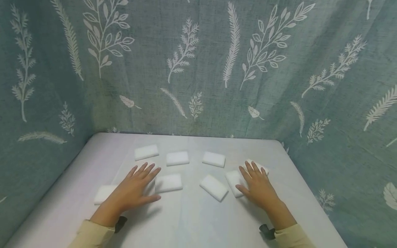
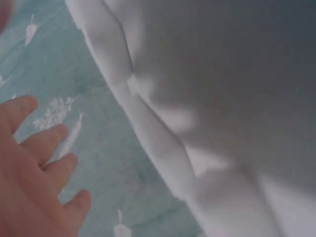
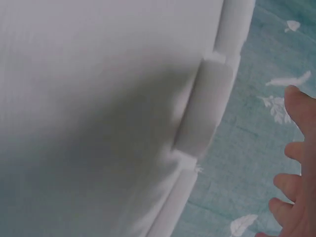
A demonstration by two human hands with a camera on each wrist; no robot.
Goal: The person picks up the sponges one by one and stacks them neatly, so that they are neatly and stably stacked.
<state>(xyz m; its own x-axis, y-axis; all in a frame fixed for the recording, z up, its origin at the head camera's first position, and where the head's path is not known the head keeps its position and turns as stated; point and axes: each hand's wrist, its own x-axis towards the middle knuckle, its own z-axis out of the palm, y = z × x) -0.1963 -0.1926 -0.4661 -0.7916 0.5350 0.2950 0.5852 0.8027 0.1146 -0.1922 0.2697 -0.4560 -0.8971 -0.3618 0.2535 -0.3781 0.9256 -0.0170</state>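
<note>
Several white rectangular blocks, like melamine sponges, lie spread over the white table. My left hand [image 1: 135, 187] hovers palm down with fingers spread, holding nothing. Beside it are a block [image 1: 169, 183] near its fingers and another block [image 1: 104, 194] by its wrist, partly covered by the hand. My right hand [image 1: 258, 188], fingers also spread, hangs over the table with nothing in its grasp. It overlaps a tilted block [image 1: 233, 182] and a farther block [image 1: 262, 168] in the head view. In the wrist views, straight fingers [image 2: 64, 170] and fingers [image 3: 289, 185] appear beside the blocks.
Toward the back lie a left block [image 1: 146, 152], a middle block [image 1: 177, 158] and a right block [image 1: 214, 159]. A slanted block [image 1: 214, 187] sits between the hands. The table [image 1: 192, 224] meets a green leaf-patterned curtain [image 1: 198, 69] at the back and sides.
</note>
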